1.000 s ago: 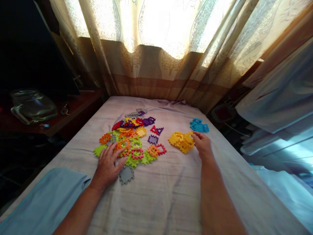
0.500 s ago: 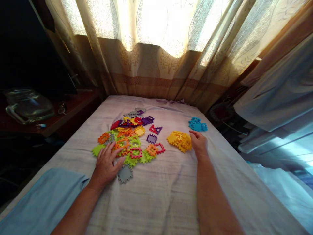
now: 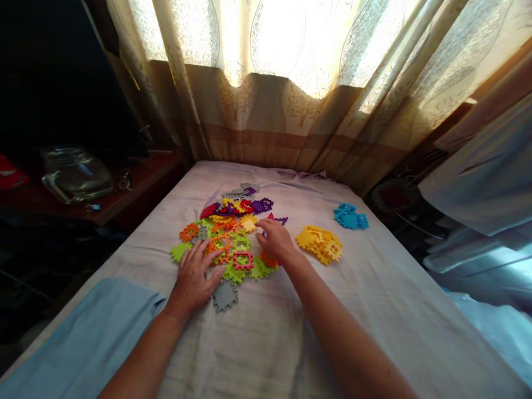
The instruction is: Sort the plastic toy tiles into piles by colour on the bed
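Observation:
My left hand (image 3: 197,277) rests with fingers spread on the near left side of a mixed pile of flat plastic interlocking tiles. Under and beside its fingers lie an orange tile (image 3: 219,243) and lime green tiles (image 3: 233,273). My right hand (image 3: 276,241) is over the pile's right side, thumb and index finger apart. Its index fingertip is at the edge of a yellow tile (image 3: 249,223); whether it touches is too small to tell. This hand covers part of the purple and red tiles. A grey tile (image 3: 225,295) lies nearest me.
A heap of yellow tiles (image 3: 319,244) lies right of my right hand, with blue tiles (image 3: 351,216) beyond it. Everything lies on a pale sheet (image 3: 266,343). A light blue cloth (image 3: 91,327) is at left. A glass jug (image 3: 78,173) stands on a side table; a curtain (image 3: 266,122) hangs behind.
My right hand has moved left from the yellow heap to the mixed pile, its thumb and index finger now apart. My left hand stays on the tiles. The view has shifted slightly left.

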Available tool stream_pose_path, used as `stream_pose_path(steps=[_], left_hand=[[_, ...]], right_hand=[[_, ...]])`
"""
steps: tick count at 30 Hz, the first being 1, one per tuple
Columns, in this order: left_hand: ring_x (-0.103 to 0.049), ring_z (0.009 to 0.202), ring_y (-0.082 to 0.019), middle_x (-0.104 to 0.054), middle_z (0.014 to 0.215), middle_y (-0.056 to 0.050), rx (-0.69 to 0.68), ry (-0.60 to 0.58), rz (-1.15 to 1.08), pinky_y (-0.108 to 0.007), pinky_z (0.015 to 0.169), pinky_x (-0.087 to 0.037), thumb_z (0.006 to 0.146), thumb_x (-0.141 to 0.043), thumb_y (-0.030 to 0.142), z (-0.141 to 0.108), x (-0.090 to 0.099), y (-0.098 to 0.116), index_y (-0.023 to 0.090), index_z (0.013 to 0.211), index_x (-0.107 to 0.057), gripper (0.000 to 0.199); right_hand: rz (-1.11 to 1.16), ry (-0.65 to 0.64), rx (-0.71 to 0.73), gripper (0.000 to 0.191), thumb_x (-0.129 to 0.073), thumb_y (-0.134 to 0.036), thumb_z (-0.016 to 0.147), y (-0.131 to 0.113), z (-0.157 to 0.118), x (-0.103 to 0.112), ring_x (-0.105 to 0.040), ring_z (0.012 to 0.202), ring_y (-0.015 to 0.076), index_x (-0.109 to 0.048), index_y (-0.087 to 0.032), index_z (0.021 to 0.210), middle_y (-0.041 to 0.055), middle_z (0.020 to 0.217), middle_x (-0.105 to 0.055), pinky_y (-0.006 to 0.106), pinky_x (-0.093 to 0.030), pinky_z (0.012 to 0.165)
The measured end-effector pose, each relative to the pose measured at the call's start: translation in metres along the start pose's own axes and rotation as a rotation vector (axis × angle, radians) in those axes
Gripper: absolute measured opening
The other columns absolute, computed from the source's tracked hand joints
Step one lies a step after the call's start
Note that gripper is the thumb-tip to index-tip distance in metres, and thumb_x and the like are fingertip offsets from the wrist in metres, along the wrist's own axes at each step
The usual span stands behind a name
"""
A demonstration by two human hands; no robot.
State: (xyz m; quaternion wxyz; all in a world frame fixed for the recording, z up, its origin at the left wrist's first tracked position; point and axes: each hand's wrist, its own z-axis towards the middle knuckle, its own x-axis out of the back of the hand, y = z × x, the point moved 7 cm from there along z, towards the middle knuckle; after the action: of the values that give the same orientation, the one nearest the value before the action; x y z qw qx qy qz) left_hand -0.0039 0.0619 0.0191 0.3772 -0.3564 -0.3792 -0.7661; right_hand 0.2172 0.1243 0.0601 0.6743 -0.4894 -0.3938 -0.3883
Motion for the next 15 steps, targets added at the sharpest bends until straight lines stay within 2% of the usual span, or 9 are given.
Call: stream_pose_path(steps=[4,7,11,15], left_hand=[[-0.043,0.135,-0.033,-0.05,0.143,-0.012,0.007,-0.008,-0.007,-0.057,0.11,-0.034,0.089,-0.048,0.05,-0.001,-0.001,0.0,0.026,0.12,-0.066,0.042],[-0.042,0.136,-0.033,-0.05,0.144,-0.012,0.013,-0.01,-0.009,-0.057,0.111,-0.032,0.09,-0.049,0.049,-0.001,-0.001,0.001,0.026,0.12,-0.066,0.041],[-0.04,0.137,-0.032,-0.049,0.145,-0.011,0.019,-0.021,-0.013,-0.057,0.112,-0.031,0.089,-0.049,0.049,-0.002,-0.001,0.0,0.026,0.119,-0.066,0.041],[-0.042,0.135,-0.033,-0.05,0.144,-0.013,0.012,-0.022,-0.007,-0.057,0.111,-0.033,0.09,-0.048,0.05,-0.001,-0.001,0.0,0.025,0.119,-0.066,0.043]], right_hand=[[-0.19,-0.098,0.034,0.044,-0.054,-0.018,0.085,-0.009,0.024,-0.015,-0.053,0.121,0.0243,-0.062,-0.022,0.128,0.0114,0.136,-0.057,0.039,-0.041,0.102],[-0.266,-0.156,0.025,0.035,-0.054,-0.026,0.089,-0.006,0.03,-0.024,-0.053,0.119,0.0257,-0.065,-0.022,0.121,0.0121,0.133,-0.059,0.039,-0.042,0.098],[-0.288,-0.117,0.085,0.027,-0.052,-0.034,0.094,-0.007,0.024,-0.026,-0.053,0.117,0.0241,-0.071,-0.021,0.108,0.0112,0.129,-0.061,0.037,-0.041,0.097],[-0.256,-0.038,0.109,0.025,-0.048,-0.027,0.095,-0.005,0.014,-0.018,-0.056,0.111,0.0219,-0.073,-0.02,0.099,0.0096,0.122,-0.067,0.034,-0.04,0.096]])
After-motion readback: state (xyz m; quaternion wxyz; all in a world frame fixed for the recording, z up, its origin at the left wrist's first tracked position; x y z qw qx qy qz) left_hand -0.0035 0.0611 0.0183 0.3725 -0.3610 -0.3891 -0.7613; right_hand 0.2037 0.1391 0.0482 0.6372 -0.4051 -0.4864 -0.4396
